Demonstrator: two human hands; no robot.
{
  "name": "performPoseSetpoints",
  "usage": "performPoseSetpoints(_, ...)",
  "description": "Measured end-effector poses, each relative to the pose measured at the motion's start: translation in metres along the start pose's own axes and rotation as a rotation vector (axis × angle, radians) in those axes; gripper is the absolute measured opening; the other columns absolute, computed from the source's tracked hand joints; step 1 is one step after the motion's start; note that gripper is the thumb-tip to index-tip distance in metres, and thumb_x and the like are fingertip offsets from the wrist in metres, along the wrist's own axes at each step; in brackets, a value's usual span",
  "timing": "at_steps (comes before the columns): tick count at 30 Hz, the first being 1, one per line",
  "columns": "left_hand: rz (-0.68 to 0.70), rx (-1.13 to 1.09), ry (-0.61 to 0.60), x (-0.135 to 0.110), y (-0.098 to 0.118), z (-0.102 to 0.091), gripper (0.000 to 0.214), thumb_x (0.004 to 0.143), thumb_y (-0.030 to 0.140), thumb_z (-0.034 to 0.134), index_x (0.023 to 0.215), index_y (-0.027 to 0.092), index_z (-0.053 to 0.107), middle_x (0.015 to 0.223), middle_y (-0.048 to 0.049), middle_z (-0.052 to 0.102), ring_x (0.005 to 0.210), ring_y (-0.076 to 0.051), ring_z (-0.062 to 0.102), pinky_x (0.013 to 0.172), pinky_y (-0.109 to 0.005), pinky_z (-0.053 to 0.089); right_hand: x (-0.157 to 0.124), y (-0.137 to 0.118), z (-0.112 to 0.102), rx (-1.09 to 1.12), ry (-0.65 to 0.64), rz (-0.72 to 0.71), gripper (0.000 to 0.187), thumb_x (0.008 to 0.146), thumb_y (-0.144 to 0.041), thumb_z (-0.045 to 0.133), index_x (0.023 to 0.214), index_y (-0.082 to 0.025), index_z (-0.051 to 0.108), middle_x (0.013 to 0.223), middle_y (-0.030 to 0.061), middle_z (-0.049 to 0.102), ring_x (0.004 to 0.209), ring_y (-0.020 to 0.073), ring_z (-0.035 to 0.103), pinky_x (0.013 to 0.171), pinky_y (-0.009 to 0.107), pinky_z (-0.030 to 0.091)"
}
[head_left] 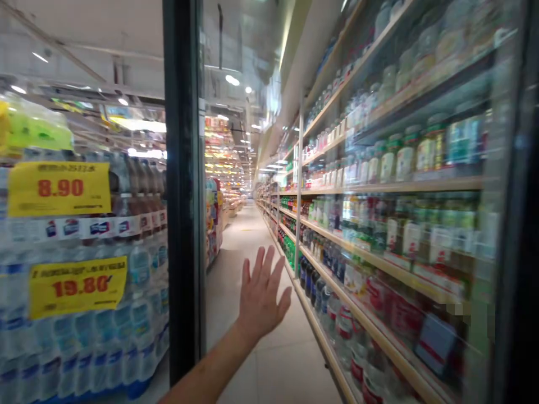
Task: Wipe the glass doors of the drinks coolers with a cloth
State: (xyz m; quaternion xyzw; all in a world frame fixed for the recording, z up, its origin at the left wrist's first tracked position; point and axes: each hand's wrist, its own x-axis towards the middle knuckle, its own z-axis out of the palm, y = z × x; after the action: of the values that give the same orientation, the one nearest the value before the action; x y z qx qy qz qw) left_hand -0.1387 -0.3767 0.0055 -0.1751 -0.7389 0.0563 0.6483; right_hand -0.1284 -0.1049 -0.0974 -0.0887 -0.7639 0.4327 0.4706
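Observation:
My left hand (263, 297) reaches in from the bottom, palm facing away and fingers spread, with nothing in it. It is up against or very close to the glass door (236, 50) of a cooler; whether the palm touches the pane I cannot tell. The door's black frame (183, 196) stands upright to the left of the hand. In the glass on the right, rows of bottles (396, 157) show on several shelves (412, 187), blurred in places. My right hand is out of view.
At left stand stacked packs of bottled water (84, 331) with two yellow price signs (59, 188). A long tiled aisle (244, 235) runs ahead. A grey-blue rectangular shape (435, 342) shows low on the right. Another dark frame edge (524, 224) stands at far right.

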Motion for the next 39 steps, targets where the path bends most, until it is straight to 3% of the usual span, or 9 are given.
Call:
performPoseSetpoints(3, -0.012, 0.022, -0.001, 0.002, 0.005, -0.008, 0.057, 0.083, 0.032, 0.049, 0.136, 0.017, 0.035, 0.141, -0.0159, 0.039, 0.139, -0.025, 0.017, 0.112, -0.047, 0.015, 0.045, -0.012, -0.027, -0.006, 0.105, -0.163, 0.038, 0.079, -0.039, 0.06, 0.116, -0.033, 0.056, 0.127, 0.0052, 0.051, 0.118, 0.0248, 0.049, 0.089, 0.043, 0.049)
performPoseSetpoints(7, -0.041, 0.047, -0.045, 0.003, 0.011, -0.019, 0.056, 0.084, 0.031, 0.048, 0.136, 0.017, 0.035, 0.143, -0.0153, 0.036, 0.138, -0.026, 0.019, 0.111, -0.049, 0.015, 0.064, -0.054, -0.003, -0.088, 0.35, -0.531, 0.048, 0.078, -0.025, 0.05, 0.125, -0.019, 0.052, 0.143, 0.0139, 0.036, 0.133, 0.0336, 0.03, 0.103, 0.058, 0.03)
performPoseSetpoints(12, -0.022, 0.068, -0.057, 0.003, 0.008, -0.026, 0.056, 0.085, 0.029, 0.046, 0.138, 0.017, 0.033, 0.144, -0.0153, 0.034, 0.139, -0.026, 0.018, 0.111, -0.05, 0.016, 0.015, -0.095, 0.046, -0.113, 0.029, -1.114, 0.055, 0.077, -0.012, 0.046, 0.131, -0.017, 0.046, 0.138, 0.01, 0.045, 0.136, 0.0257, 0.025, 0.108, 0.048, 0.025)
performPoseSetpoints(19, 0.039, 0.066, -0.06, 0.001, 0.002, -0.032, 0.054, 0.084, 0.026, 0.046, 0.137, 0.018, 0.036, 0.144, -0.0141, 0.035, 0.139, -0.025, 0.018, 0.111, -0.047, 0.018, 0.043, -0.055, 0.033, -0.1, 0.351, -0.791, 0.054, 0.084, -0.012, 0.039, 0.138, -0.019, 0.037, 0.136, 0.0137, 0.048, 0.135, 0.0259, 0.03, 0.106, 0.05, 0.026)
performPoseSetpoints(23, 0.032, 0.095, -0.06, 0.0, 0.005, -0.035, 0.053, 0.084, 0.027, 0.047, 0.136, 0.018, 0.037, 0.143, -0.0136, 0.036, 0.138, -0.025, 0.019, 0.111, -0.047, 0.019, 0.04, -0.043, 0.035, -0.058, 0.242, -1.044, 0.061, 0.084, -0.011, 0.039, 0.143, -0.022, 0.028, 0.133, 0.0107, 0.051, 0.135, 0.0215, 0.031, 0.107, 0.045, 0.03)
performPoseSetpoints(28, 0.053, 0.089, -0.014, -0.001, 0.006, -0.036, 0.053, 0.084, 0.029, 0.048, 0.135, 0.019, 0.039, 0.144, -0.0126, 0.036, 0.138, -0.024, 0.02, 0.112, -0.045, 0.016, 0.036, -0.04, 0.036, -0.042, 0.442, -0.635, 0.061, 0.087, -0.017, 0.037, 0.146, -0.018, 0.018, 0.144, 0.0178, 0.034, 0.137, 0.028, 0.024, 0.104, 0.054, 0.028)
performPoseSetpoints(33, 0.094, 0.102, 0.028, -0.001, 0.004, -0.033, 0.054, 0.084, 0.029, 0.049, 0.135, 0.016, 0.038, 0.142, -0.0157, 0.038, 0.139, -0.023, 0.017, 0.112, -0.045, 0.016, 0.012, -0.039, 0.043, -0.049, 0.184, -1.046, 0.065, 0.086, -0.015, 0.037, 0.146, -0.021, 0.015, 0.141, 0.0116, 0.041, 0.137, 0.0223, 0.027, 0.109, 0.047, 0.026)
performPoseSetpoints(37, 0.102, 0.073, 0.025, -0.005, 0.0, -0.03, 0.051, 0.085, 0.026, 0.048, 0.134, 0.015, 0.039, 0.141, -0.0161, 0.039, 0.139, -0.023, 0.018, 0.112, -0.045, 0.016, 0.026, -0.03, 0.039, 0.017, 0.412, -0.661, 0.059, 0.087, -0.019, 0.04, 0.144, -0.017, 0.023, 0.143, 0.0177, 0.037, 0.137, 0.0284, 0.025, 0.106, 0.057, 0.025)
performPoseSetpoints(39, 0.063, 0.03, 0.014, -0.008, 0.003, -0.03, 0.049, 0.085, 0.025, 0.047, 0.133, 0.016, 0.04, 0.141, -0.0153, 0.04, 0.139, -0.023, 0.019, 0.112, -0.046, 0.017, 0.026, -0.035, 0.036, 0.108, 0.334, -0.699, 0.054, 0.087, -0.017, 0.039, 0.14, -0.018, 0.033, 0.14, 0.016, 0.041, 0.136, 0.0271, 0.028, 0.105, 0.053, 0.031)
